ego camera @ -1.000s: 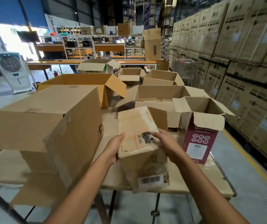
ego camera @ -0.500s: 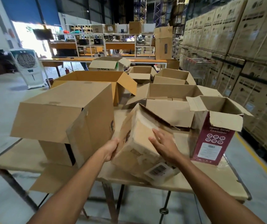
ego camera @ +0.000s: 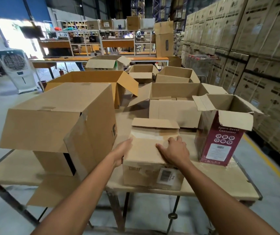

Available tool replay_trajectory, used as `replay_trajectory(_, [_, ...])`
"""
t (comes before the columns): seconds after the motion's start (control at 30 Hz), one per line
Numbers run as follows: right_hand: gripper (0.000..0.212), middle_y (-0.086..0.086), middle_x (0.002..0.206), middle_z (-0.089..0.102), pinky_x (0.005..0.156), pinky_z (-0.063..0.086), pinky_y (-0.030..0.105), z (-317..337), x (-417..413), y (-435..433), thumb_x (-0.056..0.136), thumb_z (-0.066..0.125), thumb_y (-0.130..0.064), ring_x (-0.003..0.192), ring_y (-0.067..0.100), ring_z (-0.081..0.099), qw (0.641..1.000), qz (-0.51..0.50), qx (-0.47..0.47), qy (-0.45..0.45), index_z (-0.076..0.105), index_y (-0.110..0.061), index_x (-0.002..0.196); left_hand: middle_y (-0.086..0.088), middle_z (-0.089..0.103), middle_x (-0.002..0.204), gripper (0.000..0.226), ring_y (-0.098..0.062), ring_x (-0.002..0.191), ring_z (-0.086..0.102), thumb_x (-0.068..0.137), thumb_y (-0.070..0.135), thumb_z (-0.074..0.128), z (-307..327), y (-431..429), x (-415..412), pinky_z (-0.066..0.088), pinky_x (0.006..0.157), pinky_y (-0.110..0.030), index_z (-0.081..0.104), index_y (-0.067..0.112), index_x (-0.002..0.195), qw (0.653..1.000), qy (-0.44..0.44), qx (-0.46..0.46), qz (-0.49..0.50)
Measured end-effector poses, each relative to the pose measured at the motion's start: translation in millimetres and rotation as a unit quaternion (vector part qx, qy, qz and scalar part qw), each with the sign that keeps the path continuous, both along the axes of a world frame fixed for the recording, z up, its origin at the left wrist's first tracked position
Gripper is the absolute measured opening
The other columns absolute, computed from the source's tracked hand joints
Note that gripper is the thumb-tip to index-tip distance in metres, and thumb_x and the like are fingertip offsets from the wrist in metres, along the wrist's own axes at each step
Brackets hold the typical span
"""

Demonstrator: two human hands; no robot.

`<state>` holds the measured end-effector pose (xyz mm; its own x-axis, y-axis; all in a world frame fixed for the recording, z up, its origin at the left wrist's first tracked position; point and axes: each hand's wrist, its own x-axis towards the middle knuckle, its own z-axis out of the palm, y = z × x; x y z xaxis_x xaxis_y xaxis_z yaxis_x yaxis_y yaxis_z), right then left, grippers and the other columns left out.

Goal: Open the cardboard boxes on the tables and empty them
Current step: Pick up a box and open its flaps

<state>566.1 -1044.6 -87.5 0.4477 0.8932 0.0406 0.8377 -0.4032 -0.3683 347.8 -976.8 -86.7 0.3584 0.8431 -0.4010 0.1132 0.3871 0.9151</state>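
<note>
cardboard everywhere, and from the head camera the action is at the near edge of the tabletop [ego camera: 212, 189], about its middle, where the small box [ego camera: 144, 155] sits flat on its base with a barcode label [ego camera: 165, 176] on the face toward us. left hand [ego camera: 121, 154] is laid against the box's left wall, thumb up by the top edge, the fingers hidden behind the palm, so i cannot tell whether they curl round anything. right hand [ego camera: 175, 152] lies on the lid, fingers spread and nearly straight, pressing down, gripping nothing. far flap [ego camera: 154, 123] already stands up, pale tape [ego camera: 146, 135] runs across the top just beyond the fingertips, and the near flap under the palm is down, so i'd call this box only part opened and not yet emptied. toward the left edge the big box [ego camera: 56, 119] lies on its side, one flap hanging over the near edge; its mouth is dark, contents unknown. toward the right edge the maroon box [ego camera: 220, 145] stands upright, flaps splayed, nothing showing above its rim. behind, toward the far edge, the open boxes [ego camera: 175, 106] have their flaps up too. my read: most of the opening is done, this small one is the job in hand, and how much has been emptied cannot be confirmed from here.
</note>
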Motion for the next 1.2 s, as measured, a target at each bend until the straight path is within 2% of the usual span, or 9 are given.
replay_trajectory(0.13, [0.058, 0.014, 0.143, 0.05, 0.103, 0.046, 0.044, 5.3, 11.3, -3.6, 0.091, 0.055, -0.058, 0.131, 0.031, 0.046, 0.996, 0.005, 0.089, 0.031, 0.061, -0.014, 0.128, -0.003, 0.066, 0.121, 0.037, -0.014, 0.102, 0.063, 0.108, 0.041, 0.033, -4.4, -9.0, 22.5, 0.052, 0.082, -0.03, 0.057, 0.018, 0.126, 0.993, 0.014, 0.112, 0.047])
replay_trajectory(0.27, [0.038, 0.008, 0.131, 0.059, 0.095, 0.047, 0.036, 19.0, 21.1, -13.4, 0.097, 0.059, -0.036, 0.115, 0.02, 0.055, 0.938, -0.039, 0.281, 0.197, 0.06, -0.014, 0.128, -0.013, 0.071, 0.116, 0.059, -0.028, 0.106, 0.068, 0.104, 0.056, 0.027, -1.6, -0.7, 20.4, 0.055, 0.089, -0.042, 0.066, 0.014, 0.12, 0.986, -0.127, 0.049, 0.094])
replay_trajectory(0.37, [0.033, 0.008, 0.111, 0.065, 0.072, 0.045, 0.02, 35.9, 22.4, -20.5, 0.103, 0.052, -0.033, 0.086, 0.009, 0.058, 0.768, -0.132, 0.362, 0.511, 0.06, -0.011, 0.126, -0.02, 0.057, 0.138, 0.063, -0.037, 0.128, 0.053, 0.104, 0.056, 0.023, -4.6, 7.7, 7.3, 0.042, 0.109, -0.05, 0.055, 0.013, 0.137, 0.977, -0.153, 0.021, 0.149])
replay_trajectory(0.47, [0.052, 0.012, 0.088, 0.068, 0.071, 0.05, 0.033, 41.1, 42.7, -27.6, 0.104, 0.042, -0.046, 0.076, 0.021, 0.062, 0.621, -0.118, 0.273, 0.725, 0.065, -0.003, 0.124, -0.025, 0.049, 0.145, 0.062, -0.041, 0.134, 0.047, 0.106, 0.05, 0.025, -1.2, 14.2, 2.4, 0.034, 0.116, -0.051, 0.047, 0.007, 0.144, 0.979, -0.163, 0.026, 0.117])
replay_trajectory(0.53, [0.049, 0.017, 0.095, 0.072, 0.07, 0.056, 0.034, 39.2, 54.4, -37.3, 0.104, 0.046, -0.043, 0.08, 0.025, 0.067, 0.65, -0.073, 0.169, 0.737, 0.067, -0.002, 0.121, -0.018, 0.057, 0.139, 0.051, -0.027, 0.123, 0.058, 0.107, 0.042, 0.035, 4.7, 13.4, 2.2, 0.045, 0.105, -0.038, 0.052, 0.006, 0.139, 0.985, -0.139, 0.049, 0.085])
replay_trajectory(0.67, [0.021, 0.017, 0.083, 0.07, 0.055, 0.056, 0.03, 30.6, 41.8, -53.0, 0.098, 0.063, -0.023, 0.065, 0.023, 0.068, 0.838, 0.032, 0.073, 0.54, 0.066, -0.005, 0.109, -0.003, 0.051, 0.145, 0.041, -0.017, 0.129, 0.051, 0.104, 0.024, 0.051, 1.5, -1.1, 9.0, 0.041, 0.095, -0.022, 0.05, 0.012, 0.143, 0.974, 0.047, 0.218, -0.036])
replay_trajectory(0.8, [0.015, 0.001, 0.074, 0.071, 0.065, 0.054, 0.036, 12.6, 17.0, -51.3, 0.095, 0.064, -0.03, 0.068, 0.02, 0.067, 0.981, 0.089, 0.075, 0.156, 0.068, -0.016, 0.09, 0.001, 0.009, 0.167, 0.058, -0.02, 0.154, 0.003, 0.103, 0.043, 0.047, -24.2, -15.6, 13.9, 0.014, 0.12, -0.038, 0.033, 0.022, 0.155, 0.854, 0.326, 0.378, -0.151])
replay_trajectory(0.97, [0.021, 0.001, 0.088, 0.072, 0.068, 0.043, 0.033, 6.0, 0.9, -47.5, 0.094, 0.055, -0.041, 0.088, 0.026, 0.064, 0.993, 0.083, 0.069, -0.053, 0.066, -0.024, 0.088, -0.006, 0.007, 0.167, 0.06, -0.023, 0.153, -0.014, 0.104, 0.051, 0.032, -17.1, -11.0, 17.9, -0.003, 0.124, -0.049, 0.025, 0.024, 0.157, 0.76, 0.439, 0.439, -0.192])
replay_trajectory(1.2, [0.04, 0.006, 0.126, 0.052, 0.085, 0.046, 0.037, 7.8, 30.3, 5.0, 0.09, 0.063, -0.027, 0.113, 0.027, 0.049, 0.987, 0.023, 0.136, -0.082, 0.053, -0.022, 0.128, -0.01, 0.011, 0.166, 0.072, -0.027, 0.153, 0.007, 0.099, 0.025, 0.053, -2.4, 34.4, 47.4, 0.015, 0.123, -0.041, 0.014, 0.019, 0.159, 0.808, 0.399, 0.429, -0.071])
